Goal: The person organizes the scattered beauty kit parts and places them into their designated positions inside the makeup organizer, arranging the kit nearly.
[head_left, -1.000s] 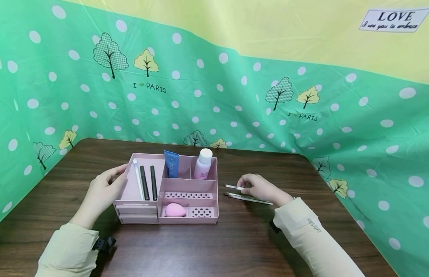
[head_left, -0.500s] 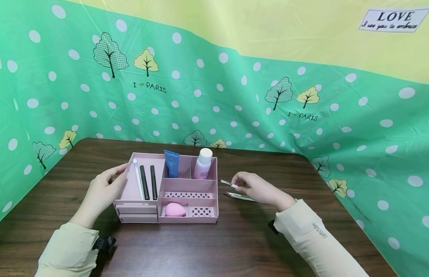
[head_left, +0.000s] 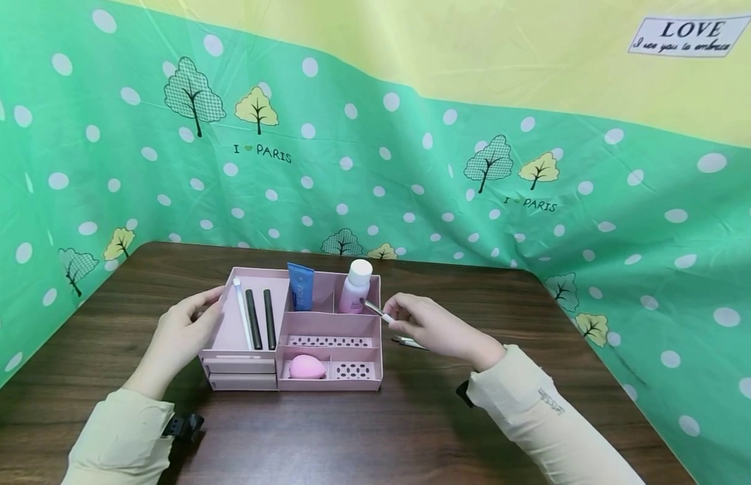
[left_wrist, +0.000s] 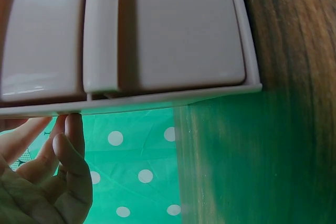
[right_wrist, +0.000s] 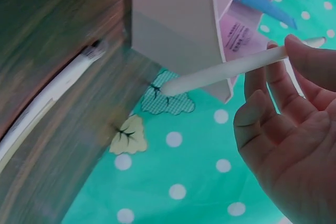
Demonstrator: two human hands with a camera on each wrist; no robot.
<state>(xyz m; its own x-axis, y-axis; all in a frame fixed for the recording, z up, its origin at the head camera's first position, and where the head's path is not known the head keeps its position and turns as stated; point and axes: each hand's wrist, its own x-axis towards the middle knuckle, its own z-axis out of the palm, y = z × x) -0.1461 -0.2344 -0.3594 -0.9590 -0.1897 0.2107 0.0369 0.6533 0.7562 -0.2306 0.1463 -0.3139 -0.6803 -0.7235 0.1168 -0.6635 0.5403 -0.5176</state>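
My right hand pinches a slim white makeup brush between thumb and fingers, just off the right wall of a pink makeup organizer. The brush's dark tip overlaps the pink bottle in the head view. In the right wrist view its pale handle slants across the organizer's corner. Against the organizer's left side rests my left hand; in the left wrist view its fingertips touch the outer wall. Under my right hand a makeup brush lies on the table, partly hidden.
In the organizer's left tray lie a white brush and two black pens. A blue tube and a white-capped pink bottle stand at the back. A pink makeup sponge sits in front. Behind the dark wooden table hangs a green curtain.
My right hand has lifted the makeup brush from the table and carried it left to the organizer's right edge. My left hand has stayed in place.
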